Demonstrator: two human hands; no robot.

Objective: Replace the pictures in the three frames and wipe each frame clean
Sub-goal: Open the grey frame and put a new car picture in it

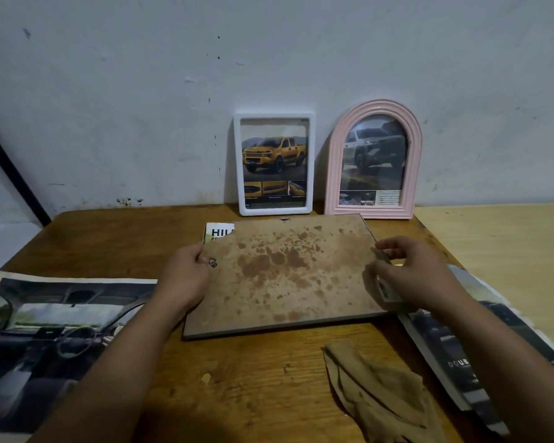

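Note:
A third frame lies face down in the middle of the wooden table (115, 238), its stained brown backing board (285, 273) up. A printed page (218, 233) pokes out from under its far left corner. My left hand (186, 274) grips the board's left edge by a small metal clip (212, 263). My right hand (413, 273) holds the right edge with curled fingers. A white rectangular frame (274, 163) with a yellow pickup picture and a pink arched frame (374, 161) with a grey car picture lean against the wall.
A tan cloth (381, 391) lies crumpled in front of the board on the right. A large car-interior print (45, 327) covers the table's left side. A dark brochure (474, 346) lies under my right forearm. A lighter table (499, 251) adjoins on the right.

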